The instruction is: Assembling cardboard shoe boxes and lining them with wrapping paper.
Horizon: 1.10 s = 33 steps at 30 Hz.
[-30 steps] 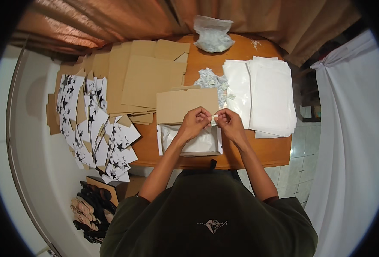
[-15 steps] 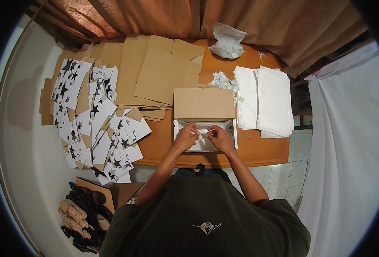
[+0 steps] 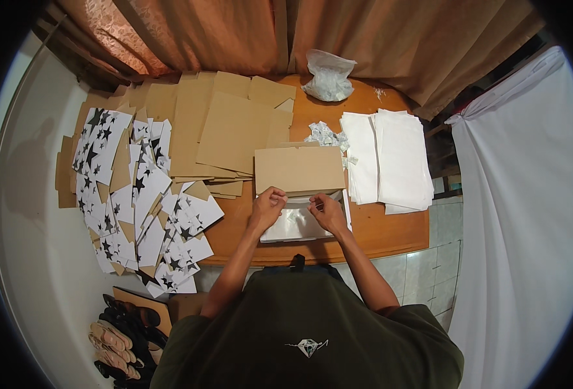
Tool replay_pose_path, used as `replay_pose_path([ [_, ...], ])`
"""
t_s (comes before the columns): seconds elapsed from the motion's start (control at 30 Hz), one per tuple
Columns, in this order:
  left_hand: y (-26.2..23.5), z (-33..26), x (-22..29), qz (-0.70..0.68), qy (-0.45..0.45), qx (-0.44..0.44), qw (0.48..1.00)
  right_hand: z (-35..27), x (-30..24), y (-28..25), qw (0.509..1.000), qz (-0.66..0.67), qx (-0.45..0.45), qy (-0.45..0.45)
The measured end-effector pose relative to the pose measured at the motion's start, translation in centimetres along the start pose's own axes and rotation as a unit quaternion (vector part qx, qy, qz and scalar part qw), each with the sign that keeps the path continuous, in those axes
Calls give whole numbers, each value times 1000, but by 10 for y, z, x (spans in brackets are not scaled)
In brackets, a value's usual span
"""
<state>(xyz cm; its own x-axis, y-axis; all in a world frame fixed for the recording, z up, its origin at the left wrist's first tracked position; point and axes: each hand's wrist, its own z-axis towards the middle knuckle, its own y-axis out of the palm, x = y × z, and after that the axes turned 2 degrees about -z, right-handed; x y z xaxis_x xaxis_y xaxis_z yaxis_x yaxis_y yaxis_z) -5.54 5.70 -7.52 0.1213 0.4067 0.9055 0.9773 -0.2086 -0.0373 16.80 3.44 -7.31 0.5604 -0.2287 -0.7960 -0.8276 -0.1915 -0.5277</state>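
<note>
An open cardboard box [image 3: 297, 166] stands at the table's near edge, its brown lid raised at the back. White, slightly shiny thin paper [image 3: 297, 222] covers the inside of its base. Over the left part of the box, my left hand [image 3: 270, 207] is closed, thumb and fingertips pinching the paper's far edge. My right hand [image 3: 326, 212] is closed in a similar pinch on the right side, a short gap from the left one. Any contents under the paper are hidden.
Flat brown cardboard pieces [image 3: 231, 133] and star-printed white ones [image 3: 140, 188] spread over the left. Small packets [image 3: 327, 135] lie behind the box, near a filled plastic bag [image 3: 328, 78]. White paper stacks [image 3: 400, 162] lie right. Sandals [image 3: 115, 350] are at lower left.
Both hands have moved slightly apart and toward the lid, drawing the paper's edge with them. More of the white paper shows in the box. The whole view has shifted a little.
</note>
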Motion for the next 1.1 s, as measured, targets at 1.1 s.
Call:
replay_pose_path([
  [1.1, -48, 10, 54, 69, 182, 220, 956, 52, -4, -90, 956, 211, 196, -49],
])
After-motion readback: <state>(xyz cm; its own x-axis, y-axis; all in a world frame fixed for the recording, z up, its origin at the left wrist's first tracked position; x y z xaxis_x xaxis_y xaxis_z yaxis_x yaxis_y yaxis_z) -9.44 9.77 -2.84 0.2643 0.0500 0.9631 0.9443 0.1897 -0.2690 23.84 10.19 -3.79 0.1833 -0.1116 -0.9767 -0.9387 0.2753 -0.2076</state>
